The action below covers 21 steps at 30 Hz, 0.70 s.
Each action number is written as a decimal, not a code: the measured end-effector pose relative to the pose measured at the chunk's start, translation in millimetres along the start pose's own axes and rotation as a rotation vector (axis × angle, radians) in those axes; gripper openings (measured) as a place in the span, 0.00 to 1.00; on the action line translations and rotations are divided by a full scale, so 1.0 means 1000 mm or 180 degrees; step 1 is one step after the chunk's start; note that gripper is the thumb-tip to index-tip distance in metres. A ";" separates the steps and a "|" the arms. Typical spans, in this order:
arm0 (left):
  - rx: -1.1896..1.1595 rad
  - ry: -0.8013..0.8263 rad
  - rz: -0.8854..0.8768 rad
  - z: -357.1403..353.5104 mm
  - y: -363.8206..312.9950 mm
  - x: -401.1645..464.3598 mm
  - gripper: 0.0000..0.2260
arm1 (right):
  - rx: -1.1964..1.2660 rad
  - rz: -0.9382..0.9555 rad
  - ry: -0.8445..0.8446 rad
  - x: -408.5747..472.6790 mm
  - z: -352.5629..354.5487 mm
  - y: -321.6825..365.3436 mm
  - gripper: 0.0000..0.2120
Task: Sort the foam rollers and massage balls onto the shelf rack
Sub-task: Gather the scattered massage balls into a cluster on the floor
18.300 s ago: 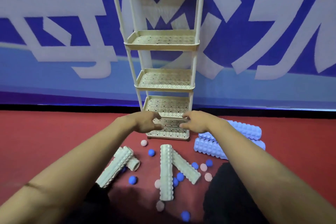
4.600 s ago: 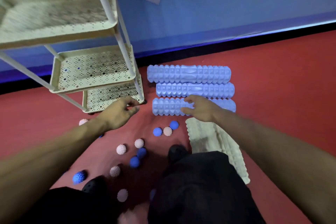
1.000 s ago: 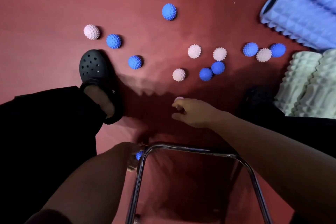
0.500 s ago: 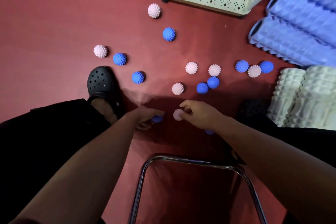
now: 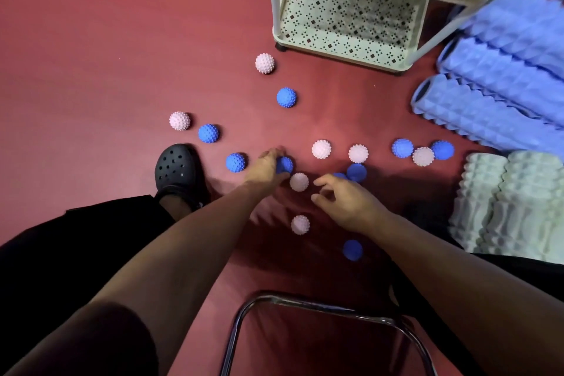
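Note:
Spiky blue and pink massage balls lie scattered on the red floor. My left hand (image 5: pixel 266 167) grips a blue ball (image 5: pixel 285 164) low over the floor. My right hand (image 5: pixel 343 201) hovers beside it with loosely curled fingers and holds nothing. One pink ball (image 5: pixel 299 181) lies just left of its fingertips, and another pink ball (image 5: pixel 300 224) lies under the wrist side. The cream shelf rack (image 5: pixel 345 49) stands at the top with its lower shelves bare. Blue foam rollers (image 5: pixel 488 101) and pale foam rollers (image 5: pixel 503 201) lie at the right.
A metal chair frame (image 5: pixel 320 308) curves across the bottom of the view. My black clog (image 5: pixel 177 168) stands left of the hands. Another blue ball (image 5: pixel 352 250) lies near my right forearm. More balls sit between the hands and the rack.
My left hand has moved forward with the blue ball in its grip. My right hand has come off the pink ball, which now lies on the floor. The view has tilted up towards the rack.

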<state>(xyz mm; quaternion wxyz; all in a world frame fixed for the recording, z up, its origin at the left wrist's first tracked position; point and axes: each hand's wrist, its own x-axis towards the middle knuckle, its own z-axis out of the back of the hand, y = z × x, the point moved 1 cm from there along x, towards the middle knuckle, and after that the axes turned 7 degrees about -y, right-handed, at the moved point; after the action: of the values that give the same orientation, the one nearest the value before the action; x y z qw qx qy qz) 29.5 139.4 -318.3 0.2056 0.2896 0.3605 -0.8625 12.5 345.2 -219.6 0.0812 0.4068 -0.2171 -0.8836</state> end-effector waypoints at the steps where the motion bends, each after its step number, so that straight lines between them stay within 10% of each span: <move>1: 0.0096 0.0093 -0.0026 0.004 0.001 0.001 0.28 | -0.0037 0.0008 0.0002 0.001 0.002 0.002 0.19; 13: 0.1081 -0.0454 -0.1249 0.197 -0.030 -0.028 0.25 | -0.0555 0.0515 -0.0417 0.006 0.056 0.113 0.25; 21: 0.0762 -0.1355 -0.0892 0.347 0.039 -0.134 0.23 | -0.0970 0.1540 -0.0652 -0.023 0.060 0.285 0.24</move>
<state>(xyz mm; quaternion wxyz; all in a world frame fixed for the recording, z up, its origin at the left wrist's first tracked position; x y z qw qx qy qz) 29.2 -123.7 -52.5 0.1197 0.0714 0.2412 -0.9604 -27.0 117.6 -41.3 0.3270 0.2352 -0.1796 -0.8975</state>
